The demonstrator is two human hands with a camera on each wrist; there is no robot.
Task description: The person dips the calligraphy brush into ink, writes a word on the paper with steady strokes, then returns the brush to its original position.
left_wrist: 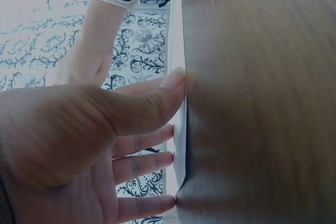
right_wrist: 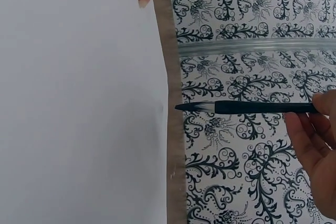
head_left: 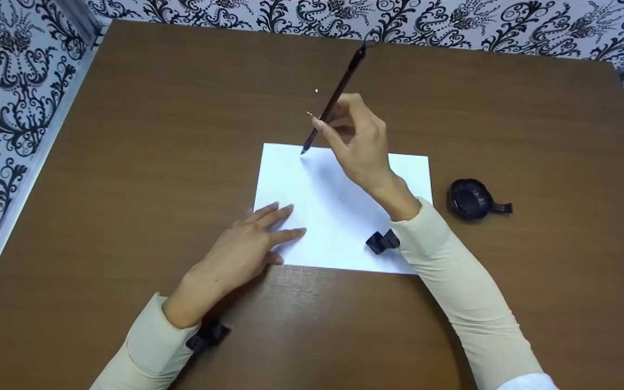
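My right hand pinches a dark-handled paintbrush partway along its handle, tilted with the tip pointing down. The tip is over the upper left part of a white sheet of paper. In the right wrist view the bristles are pale near the handle and dark at the end, and a narrow gap separates them from the paper. My left hand rests with spread fingers on the sheet's lower left edge. Its thumb lies at the paper's near edge in the left wrist view.
A small dark dish with a short handle stands right of the paper; I cannot tell what it holds. The brown wooden table extends around the sheet. Patterned black-and-white covering lies beyond its edges. Each sleeve carries a dark wrist camera.
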